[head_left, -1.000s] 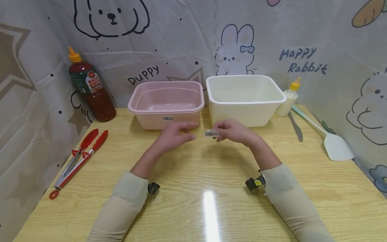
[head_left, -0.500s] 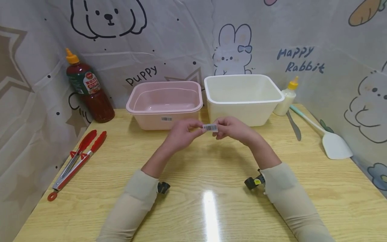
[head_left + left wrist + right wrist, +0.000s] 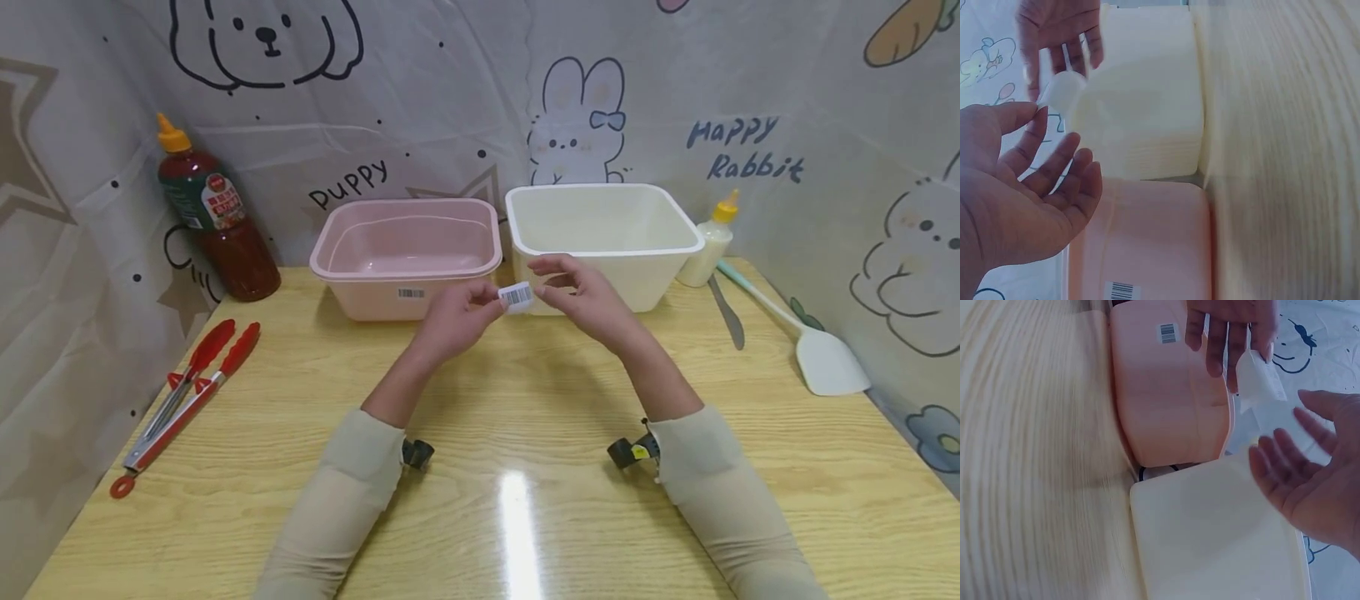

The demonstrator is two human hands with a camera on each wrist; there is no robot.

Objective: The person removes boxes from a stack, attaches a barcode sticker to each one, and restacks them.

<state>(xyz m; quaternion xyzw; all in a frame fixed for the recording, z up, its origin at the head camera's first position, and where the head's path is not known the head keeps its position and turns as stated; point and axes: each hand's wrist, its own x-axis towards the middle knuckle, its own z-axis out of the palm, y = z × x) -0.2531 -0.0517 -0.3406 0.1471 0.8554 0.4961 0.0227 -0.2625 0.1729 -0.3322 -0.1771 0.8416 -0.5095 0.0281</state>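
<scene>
over the glossy wooden table (image 3: 480, 417), the left hand (image 3: 453, 321) pinches a small white barcode sticker (image 3: 515, 295) between thumb and forefinger, held up in the air. the right hand (image 3: 581, 293) sits just beside it, fingers loose and spread, not touching the sticker. just behind them stand a pink rectangular plastic tub (image 3: 407, 256) and a cream rectangular plastic tub (image 3: 603, 237), side by side.

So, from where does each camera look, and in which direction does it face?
Head: looks forward and down at the table; both hands and sleeves show; left hand pinches a sticker.
Left wrist: looks along the left palm at the pink tub and white tub.
Right wrist: looks past the open right hand.
All three views share both tubs and the sticker.
</scene>
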